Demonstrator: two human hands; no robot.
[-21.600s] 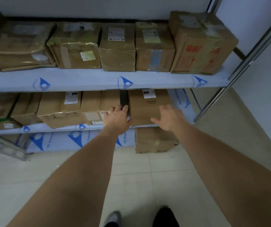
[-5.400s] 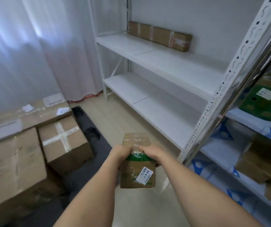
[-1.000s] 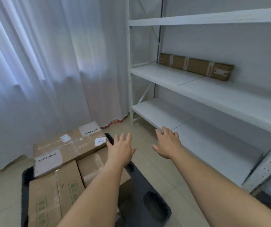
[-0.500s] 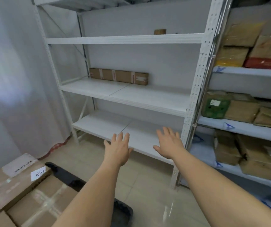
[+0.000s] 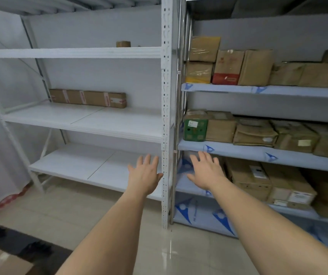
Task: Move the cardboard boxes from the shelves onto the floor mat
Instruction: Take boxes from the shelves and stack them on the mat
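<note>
Hands empty: my left hand point(image 5: 145, 175) spreads flat left of the white upright post point(image 5: 166, 124), my right hand point(image 5: 206, 171) right of it, near stiff, probably light cardboard boxes point(image 5: 248, 175); I'd grip opposite sides.

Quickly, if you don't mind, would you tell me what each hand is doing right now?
Left hand: open, fingers spread, holding nothing.
Right hand: open, fingers spread, holding nothing.
</note>
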